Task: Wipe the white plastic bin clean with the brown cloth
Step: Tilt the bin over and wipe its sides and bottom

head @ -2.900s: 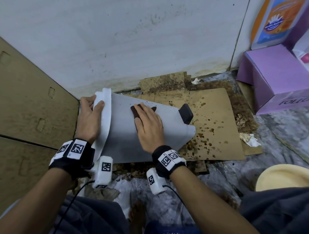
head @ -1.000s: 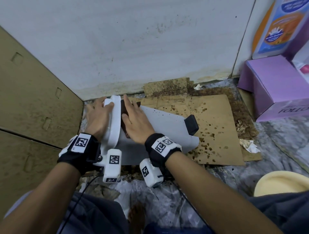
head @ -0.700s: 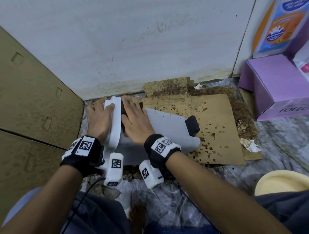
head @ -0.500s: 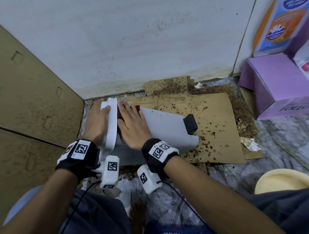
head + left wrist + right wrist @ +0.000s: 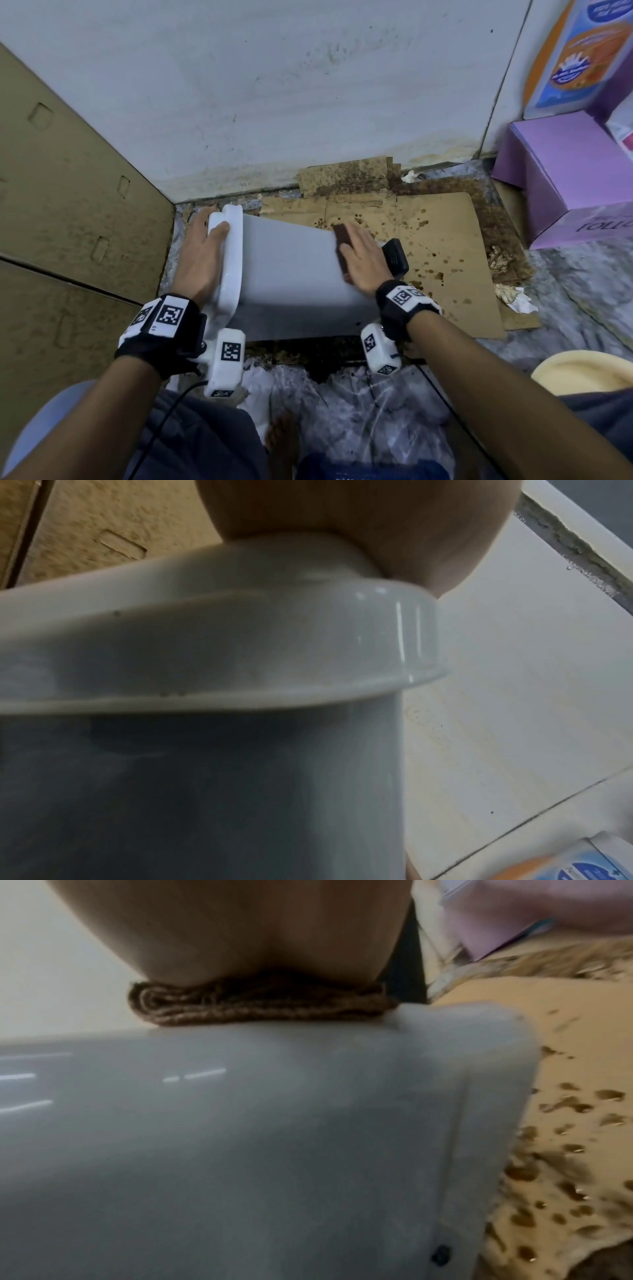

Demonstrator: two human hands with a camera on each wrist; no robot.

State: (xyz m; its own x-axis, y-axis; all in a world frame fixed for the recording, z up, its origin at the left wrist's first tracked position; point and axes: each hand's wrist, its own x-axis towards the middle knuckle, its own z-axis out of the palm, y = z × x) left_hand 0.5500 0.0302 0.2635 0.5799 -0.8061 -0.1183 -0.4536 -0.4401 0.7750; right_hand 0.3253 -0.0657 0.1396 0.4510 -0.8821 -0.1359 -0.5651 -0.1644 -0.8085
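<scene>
The white plastic bin (image 5: 291,270) lies on its side on the floor, lid end to the left and black pedal (image 5: 395,255) at the right. My left hand (image 5: 200,253) holds the lid rim, thumb hooked over its edge; the left wrist view shows that rim (image 5: 240,642) under my palm (image 5: 394,520). My right hand (image 5: 363,260) lies flat on the folded brown cloth (image 5: 340,236) and presses it onto the bin's upper side near the base end. In the right wrist view the cloth (image 5: 257,1007) sits squeezed between my palm (image 5: 240,928) and the bin wall (image 5: 274,1137).
Stained cardboard (image 5: 445,257) lies under and right of the bin. Cardboard boxes (image 5: 68,205) stand close on the left, with a white wall (image 5: 274,85) behind. A purple box (image 5: 565,178) is at the right, crumpled paper (image 5: 513,298) and a yellow round object (image 5: 589,370) nearer me.
My right hand has slid the cloth along the bin's side from beside the lid to the base end at the right. My left hand has stayed on the lid rim.
</scene>
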